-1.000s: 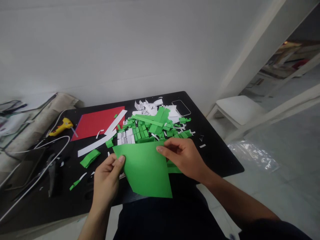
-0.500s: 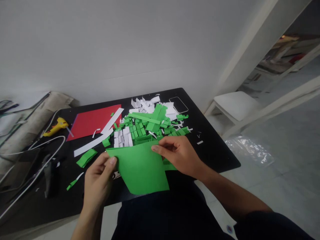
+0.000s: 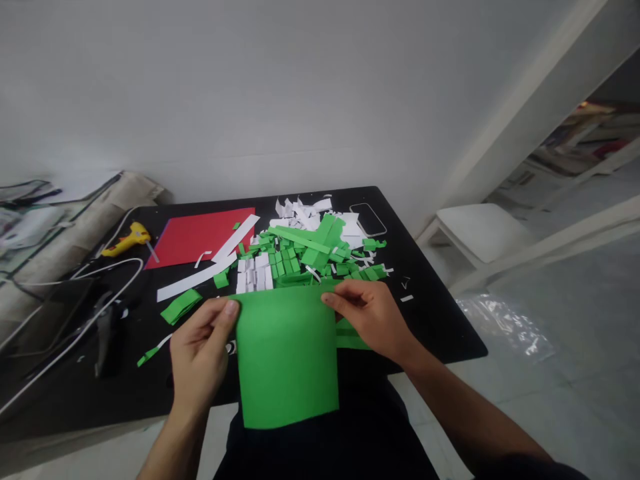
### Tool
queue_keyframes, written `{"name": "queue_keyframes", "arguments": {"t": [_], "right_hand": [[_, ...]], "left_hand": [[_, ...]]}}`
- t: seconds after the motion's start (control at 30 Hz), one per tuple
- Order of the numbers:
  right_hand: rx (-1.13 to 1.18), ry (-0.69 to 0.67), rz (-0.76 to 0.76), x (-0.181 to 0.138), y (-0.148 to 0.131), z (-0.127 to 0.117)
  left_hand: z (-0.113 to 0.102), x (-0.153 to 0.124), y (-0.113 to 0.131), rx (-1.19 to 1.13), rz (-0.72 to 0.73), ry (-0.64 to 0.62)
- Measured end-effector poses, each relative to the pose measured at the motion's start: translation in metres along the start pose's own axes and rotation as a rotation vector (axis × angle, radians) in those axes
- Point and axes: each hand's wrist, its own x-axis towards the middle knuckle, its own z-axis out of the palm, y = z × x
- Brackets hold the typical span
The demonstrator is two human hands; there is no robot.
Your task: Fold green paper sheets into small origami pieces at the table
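Note:
A sheet of green paper (image 3: 289,363) hangs between my hands over the front edge of the black table (image 3: 420,333). My left hand (image 3: 203,343) pinches its upper left corner, thumb on the near face. At the upper right corner my right hand (image 3: 373,317) grips it between thumb and fingers. Just behind the sheet lies a heap of folded green paper pieces (image 3: 285,262), with white folded paper strips (image 3: 254,273) at its left side. More green paper (image 3: 353,337) shows under my right hand. The sheet hides part of the tabletop.
A red sheet (image 3: 200,233) and long white strips (image 3: 197,277) lie left of the heap. Beyond them are a yellow glue gun (image 3: 127,240) and a white cable (image 3: 95,317). A clear phone-shaped case (image 3: 369,220) lies at the back right. A white stool (image 3: 485,233) stands right of the table.
The green sheet has been turned to hang straighter and more squarely toward me, its lower edge now lower. Both hands still hold its top corners. The view has shifted slightly.

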Motion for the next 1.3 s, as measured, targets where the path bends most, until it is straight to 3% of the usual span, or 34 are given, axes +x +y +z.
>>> {"name": "queue_keyframes", "arguments": {"t": [0.3, 0.5, 0.7, 0.8, 0.9, 1.0, 1.07, 1.17, 1.3], "right_hand": [[-0.004, 0.042, -0.004, -0.003, 0.008, 0.005], [0.001, 0.127, -0.027, -0.007, 0.012, 0.003], [0.012, 0.086, 0.019, -0.009, 0.020, -0.008], [-0.008, -0.003, 0.041, -0.008, 0.018, -0.020], [-0.086, -0.018, -0.045, -0.006, 0.002, -0.026], [-0.183, -0.086, -0.145, -0.003, -0.015, -0.017], [-0.175, -0.169, -0.163, -0.002, -0.019, -0.006], [-0.178, -0.173, -0.131, -0.001, -0.011, 0.003], [-0.152, -0.094, 0.002, -0.004, 0.009, -0.004]], "left_hand": [[0.010, 0.001, 0.005, 0.096, 0.079, 0.055], [0.015, 0.000, 0.002, 0.057, -0.047, -0.060], [0.016, 0.001, 0.007, 0.114, 0.028, -0.070], [0.012, 0.010, 0.015, 0.171, 0.065, -0.200], [0.012, 0.023, 0.030, 0.270, 0.140, -0.430], [0.022, 0.029, 0.045, 0.367, 0.198, -0.730], [0.032, 0.029, 0.050, 0.398, 0.224, -0.865], [0.044, 0.025, 0.049, 0.409, 0.243, -0.933], [0.045, 0.022, 0.033, 0.425, 0.219, -0.934]]}}
